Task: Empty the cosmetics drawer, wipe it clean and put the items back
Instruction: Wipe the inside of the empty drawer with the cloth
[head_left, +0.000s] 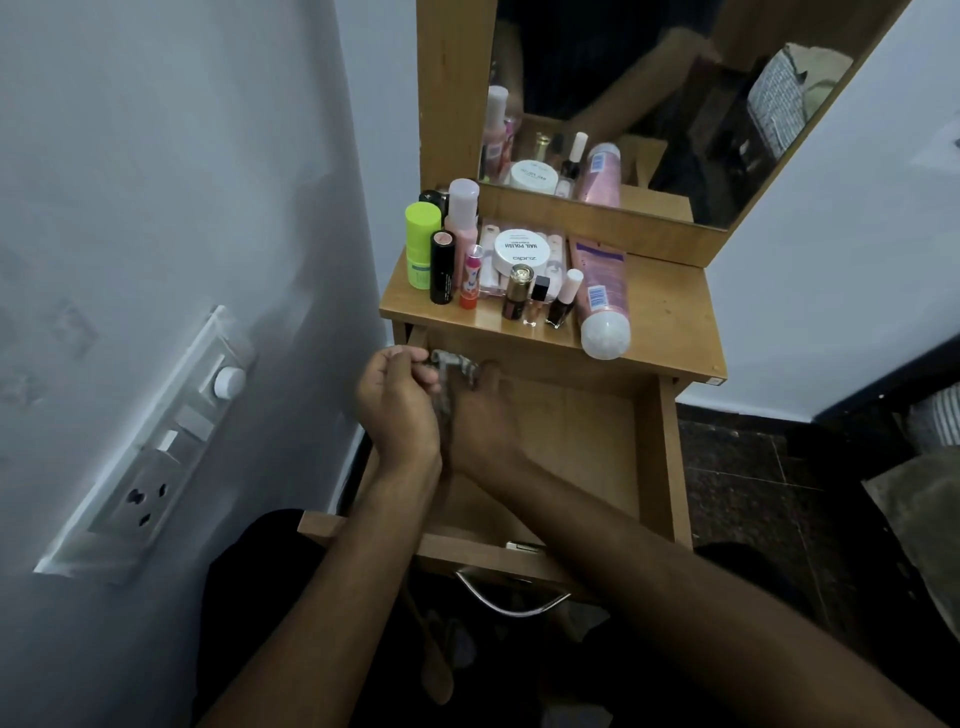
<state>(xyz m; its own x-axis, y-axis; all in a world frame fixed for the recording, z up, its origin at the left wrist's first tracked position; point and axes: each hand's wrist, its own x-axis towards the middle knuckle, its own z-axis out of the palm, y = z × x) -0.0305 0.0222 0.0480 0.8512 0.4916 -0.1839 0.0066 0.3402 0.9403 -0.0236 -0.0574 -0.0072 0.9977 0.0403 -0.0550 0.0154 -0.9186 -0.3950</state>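
Observation:
The wooden drawer (597, 447) stands pulled out, its bare floor showing. Both my hands reach into its far left corner. My left hand (397, 405) pinches a small grey cloth (454, 361) at the top. My right hand (483, 415) lies just right of it, fingers closed on the same cloth, pressed toward the drawer's back. On the tabletop above stand the cosmetics: a green stick (422, 244), a black tube (442, 267), a white round jar (522, 251) on a clear box, small nail polish bottles (540, 299) and a pink tube (600, 299) lying flat.
A mirror (649, 104) rises behind the tabletop. A wall with a switchboard (156, 457) is close on the left. The drawer's metal handle (511, 597) sticks out toward me. Dark tiled floor (753, 483) lies to the right.

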